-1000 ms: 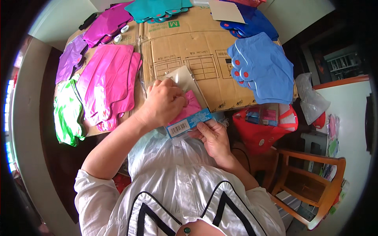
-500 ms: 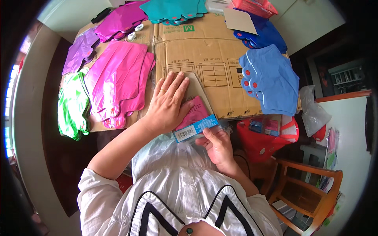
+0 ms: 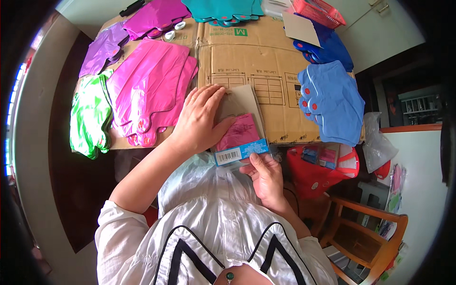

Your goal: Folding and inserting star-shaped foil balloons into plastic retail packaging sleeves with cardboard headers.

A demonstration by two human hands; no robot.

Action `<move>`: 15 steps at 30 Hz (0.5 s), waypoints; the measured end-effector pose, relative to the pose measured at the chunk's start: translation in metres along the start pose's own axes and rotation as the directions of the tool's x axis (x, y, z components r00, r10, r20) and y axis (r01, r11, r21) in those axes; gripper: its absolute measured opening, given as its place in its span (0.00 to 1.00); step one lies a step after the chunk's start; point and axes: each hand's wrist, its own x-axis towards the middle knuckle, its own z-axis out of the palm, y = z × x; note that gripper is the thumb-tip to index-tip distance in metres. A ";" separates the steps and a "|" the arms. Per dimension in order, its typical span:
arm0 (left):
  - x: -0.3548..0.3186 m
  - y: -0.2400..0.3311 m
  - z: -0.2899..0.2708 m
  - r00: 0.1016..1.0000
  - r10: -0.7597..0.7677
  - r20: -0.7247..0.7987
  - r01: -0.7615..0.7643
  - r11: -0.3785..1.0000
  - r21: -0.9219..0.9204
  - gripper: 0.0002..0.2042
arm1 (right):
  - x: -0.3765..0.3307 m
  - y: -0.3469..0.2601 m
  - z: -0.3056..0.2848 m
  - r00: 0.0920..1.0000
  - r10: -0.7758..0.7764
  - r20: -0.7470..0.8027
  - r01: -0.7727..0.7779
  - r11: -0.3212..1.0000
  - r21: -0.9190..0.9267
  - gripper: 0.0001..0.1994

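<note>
A flat clear package lies at the near edge of the cardboard, tilted a little. It holds a grey-beige card and a folded pink piece, with a blue and white barcode label along its near end. My left hand rests on the package's left side, fingers stretched out and together, thumb over the pink piece. At the package's lower right corner, my right hand pinches the near edge, thumb on top and fingers underneath, partly hidden.
Around the cardboard lie stacks of shiny pieces: pink, green, purple, magenta, teal, dark blue and light blue. A red bag and a wooden chair stand at right.
The view has shifted slightly. The package sits a bit straighter, and my left hand's thumb has slid off more of the pink piece. Both hands keep their places on the package.
</note>
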 end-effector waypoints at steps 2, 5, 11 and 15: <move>0.007 -0.004 -0.004 1.000 -0.027 -0.009 0.027 0.999 -0.042 0.25 | -0.001 0.001 -0.003 1.000 -0.006 0.012 0.006 1.000 -0.007 0.06; 0.031 -0.022 -0.015 0.878 -0.384 0.284 0.478 0.711 -0.516 0.17 | 0.000 0.004 -0.012 0.999 -0.021 0.047 0.023 0.999 -0.027 0.06; 0.059 -0.038 -0.029 0.785 -0.248 0.568 0.539 0.724 -0.430 0.10 | 0.002 0.009 -0.018 0.997 -0.056 0.050 0.061 0.993 -0.103 0.07; 0.059 -0.031 -0.028 0.781 -0.322 0.534 0.593 0.651 -0.475 0.10 | 0.002 0.009 -0.018 0.997 -0.065 0.033 0.068 0.993 -0.095 0.07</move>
